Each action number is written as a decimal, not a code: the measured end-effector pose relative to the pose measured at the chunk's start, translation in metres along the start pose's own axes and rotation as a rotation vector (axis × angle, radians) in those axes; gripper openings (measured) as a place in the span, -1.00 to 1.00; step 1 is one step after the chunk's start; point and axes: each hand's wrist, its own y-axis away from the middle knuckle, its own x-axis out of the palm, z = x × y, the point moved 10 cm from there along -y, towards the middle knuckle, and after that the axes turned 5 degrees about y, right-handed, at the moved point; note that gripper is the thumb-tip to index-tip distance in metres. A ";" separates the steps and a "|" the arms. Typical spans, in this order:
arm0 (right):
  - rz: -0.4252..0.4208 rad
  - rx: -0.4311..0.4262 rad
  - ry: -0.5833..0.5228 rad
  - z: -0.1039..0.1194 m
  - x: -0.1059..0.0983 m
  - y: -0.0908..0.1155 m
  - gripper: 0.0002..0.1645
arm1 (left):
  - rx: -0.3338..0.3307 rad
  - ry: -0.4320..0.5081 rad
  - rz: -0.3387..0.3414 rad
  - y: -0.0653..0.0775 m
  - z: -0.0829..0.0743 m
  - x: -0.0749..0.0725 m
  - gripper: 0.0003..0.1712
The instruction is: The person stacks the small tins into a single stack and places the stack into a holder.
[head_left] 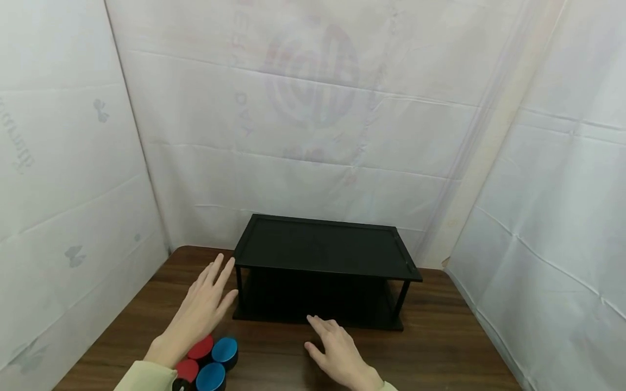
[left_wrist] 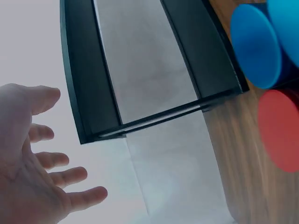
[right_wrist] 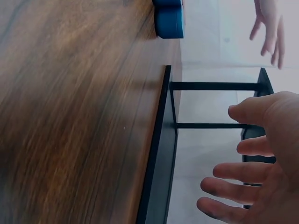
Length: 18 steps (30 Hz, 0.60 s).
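Hanging behind everything, white sheeting (head_left: 303, 108) with faint print. Wood-grain table (head_left: 274, 364) below it. Toward its far side stands a black two-tier shelf (head_left: 323, 247), upright, both tiers level. Left hand (head_left: 202, 298) beside the shelf's left end, fingers extended, nothing held; right hand (head_left: 337, 350) before the lower tier's front edge, fingers loosely extended, also empty. Contact with the shelf not certain from the head view; wrist views suggest both hands apart from it. Smallest: red-topped round pieces (head_left: 200, 347) and blue-topped round pieces (head_left: 225, 350), two of each, clustered by the left forearm, near the shelf's front left corner.

Judgement: positioning the hands about the shelf, no grip taken. Shifting it would call for closing fingers on both ends; handling a round piece, for lowering the left hand.
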 end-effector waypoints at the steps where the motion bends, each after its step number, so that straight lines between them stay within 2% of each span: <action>1: 0.001 -0.006 -0.002 0.002 0.001 -0.001 -0.39 | 0.003 -0.003 0.001 -0.002 -0.001 0.000 -0.21; 10: 0.005 -0.072 0.000 0.020 0.012 -0.009 -0.40 | 0.013 -0.040 0.004 -0.007 -0.004 0.000 -0.26; 18: 0.020 -0.114 -0.047 0.039 0.023 -0.020 -0.42 | 0.010 -0.053 0.025 -0.007 -0.004 0.002 -0.30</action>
